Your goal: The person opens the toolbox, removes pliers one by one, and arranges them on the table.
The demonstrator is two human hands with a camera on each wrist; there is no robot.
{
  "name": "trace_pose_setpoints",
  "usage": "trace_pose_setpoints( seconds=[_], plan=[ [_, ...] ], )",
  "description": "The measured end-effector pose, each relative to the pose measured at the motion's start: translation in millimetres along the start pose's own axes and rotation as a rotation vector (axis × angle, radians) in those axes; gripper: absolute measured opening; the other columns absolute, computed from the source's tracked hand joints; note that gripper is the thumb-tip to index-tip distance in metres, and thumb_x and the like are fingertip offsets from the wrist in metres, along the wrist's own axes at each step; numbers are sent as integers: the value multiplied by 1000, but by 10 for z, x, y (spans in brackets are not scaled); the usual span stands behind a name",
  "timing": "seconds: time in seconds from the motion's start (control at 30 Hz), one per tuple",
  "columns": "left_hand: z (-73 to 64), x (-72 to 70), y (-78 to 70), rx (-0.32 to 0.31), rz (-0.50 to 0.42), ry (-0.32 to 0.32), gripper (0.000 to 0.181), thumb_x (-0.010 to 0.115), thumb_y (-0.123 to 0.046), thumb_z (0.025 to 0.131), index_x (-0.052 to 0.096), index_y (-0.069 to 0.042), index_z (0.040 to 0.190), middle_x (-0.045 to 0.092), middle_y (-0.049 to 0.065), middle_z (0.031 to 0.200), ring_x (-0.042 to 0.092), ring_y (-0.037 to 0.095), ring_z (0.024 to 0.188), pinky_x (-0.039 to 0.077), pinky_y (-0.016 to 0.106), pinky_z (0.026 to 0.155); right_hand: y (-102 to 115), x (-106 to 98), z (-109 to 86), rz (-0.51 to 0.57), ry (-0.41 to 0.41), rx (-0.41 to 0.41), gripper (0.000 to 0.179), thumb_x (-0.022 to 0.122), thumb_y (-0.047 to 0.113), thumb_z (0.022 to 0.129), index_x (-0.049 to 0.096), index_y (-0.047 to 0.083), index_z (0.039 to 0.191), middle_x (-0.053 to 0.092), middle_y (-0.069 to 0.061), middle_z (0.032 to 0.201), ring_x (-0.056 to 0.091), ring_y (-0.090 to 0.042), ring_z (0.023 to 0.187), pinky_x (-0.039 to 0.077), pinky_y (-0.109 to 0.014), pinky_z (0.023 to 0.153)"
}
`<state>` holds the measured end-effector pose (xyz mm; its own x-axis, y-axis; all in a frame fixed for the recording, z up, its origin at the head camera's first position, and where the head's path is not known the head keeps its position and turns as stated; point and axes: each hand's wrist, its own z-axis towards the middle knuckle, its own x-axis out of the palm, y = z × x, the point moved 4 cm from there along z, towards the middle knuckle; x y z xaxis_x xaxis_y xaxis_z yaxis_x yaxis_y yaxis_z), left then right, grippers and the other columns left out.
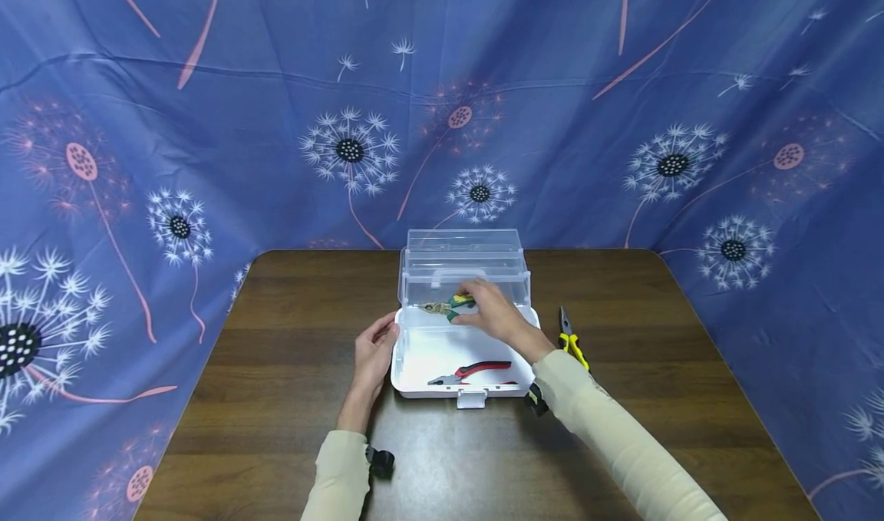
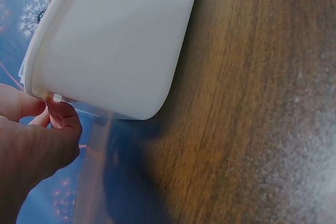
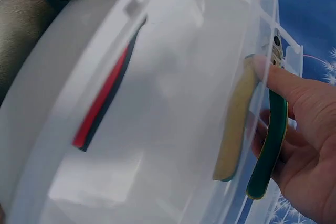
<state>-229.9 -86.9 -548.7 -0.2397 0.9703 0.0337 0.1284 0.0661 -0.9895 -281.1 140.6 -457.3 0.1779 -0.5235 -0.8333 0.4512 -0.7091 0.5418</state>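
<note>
A white plastic toolbox (image 1: 421, 351) with a raised clear lid stands on the table. At its left rim, toward the back corner, my left hand (image 1: 373, 356) pinches the edge between thumb and fingers, seen closely in the left wrist view. My right hand (image 1: 493, 311) holds combination pliers (image 1: 438, 308) with green and yellow handles over the back part of the box, jaws pointing left. In the right wrist view, my thumb lies by the top of one handle, and the green handle (image 3: 269, 148) hangs beside the fingers. Red-and-black pliers (image 1: 485, 367) lie inside along the front wall.
Needle-nose pliers (image 1: 572, 342) with yellow-and-black handles lie on the wooden table (image 1: 290, 352), right of the box. Clear trays (image 1: 464, 263) stand folded up at the box's back. A white latch (image 1: 472, 400) juts from its front. Blue patterned cloth (image 1: 552, 160) hangs behind the table.
</note>
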Motion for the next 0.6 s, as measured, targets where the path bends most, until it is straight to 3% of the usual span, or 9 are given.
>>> trace_pose_setpoints(
  seconds=[0.23,0.4,0.6],
  plan=[
    [6,-21,9,3,-1,-4,33,60,-7,103,65,1,135,65,19,128,61,15,103,49,16,82,76,28,87,-36,46,-38,45,89,16,82,60,4,115,74,-12,107,69,-24,88,55,-42,78],
    [3,-14,8,0,12,-6,33,60,-8,103,65,1,135,65,20,129,61,19,106,49,16,82,118,45,109,-84,64,-74,41,86,14,85,69,7,121,75,-9,109,70,-24,92,55,-46,81],
    [-3,-1,3,-6,13,-2,34,61,-10,103,65,0,135,64,20,130,61,22,110,49,16,82,124,19,78,-104,71,-85,25,84,14,87,76,12,111,75,-3,100,66,-18,83,53,-39,71]
  ],
)
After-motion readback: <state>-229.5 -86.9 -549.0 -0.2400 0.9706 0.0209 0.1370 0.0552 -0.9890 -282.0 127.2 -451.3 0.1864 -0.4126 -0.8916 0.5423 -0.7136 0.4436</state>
